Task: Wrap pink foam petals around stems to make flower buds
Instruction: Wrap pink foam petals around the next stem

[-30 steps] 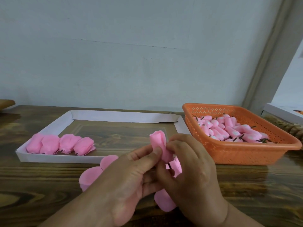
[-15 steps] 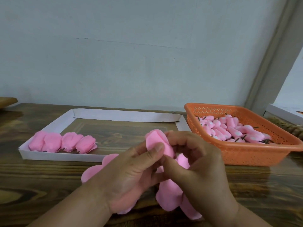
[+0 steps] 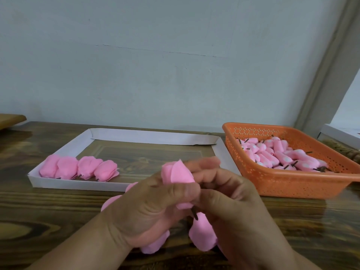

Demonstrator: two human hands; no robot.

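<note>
Closest to the camera, both hands work together above the front edge of the dark wooden desk [image 3: 35, 217]. Left hand [image 3: 148, 207] has its grip closed round a pink foam bud [image 3: 176, 173], thumb pressed across the lower part of the wrapped petal; the bud's rounded top stands clear above the fingers, one petal edge peeling up at the tip. Right hand [image 3: 231, 203] meets it from the other side, lower fingers curled in against the bud's base, index finger stretched out and blurred behind the top; whether it truly grips or only touches, cannot tell for certain, though thumb and fingers look pinched at the base. A short dark stem [image 3: 194, 213] pokes out below the bud, between the two hands. Loose pink petals [image 3: 202, 234] lie on the desk under and partly hidden by the hands. Farther back, left: a shallow white cardboard tray [image 3: 78, 185] holding four finished buds [image 3: 78, 168] in a row along its near-left side, touching one another. Farther back, right: an orange perforated plastic basket [image 3: 282, 186] with a heap of pink-and-white cores [image 3: 280, 154] on dark stubs. Beyond, a plain pale wall [image 3: 155, 55]. At the far right edge, part of a second white tray [image 3: 339, 134].
</note>
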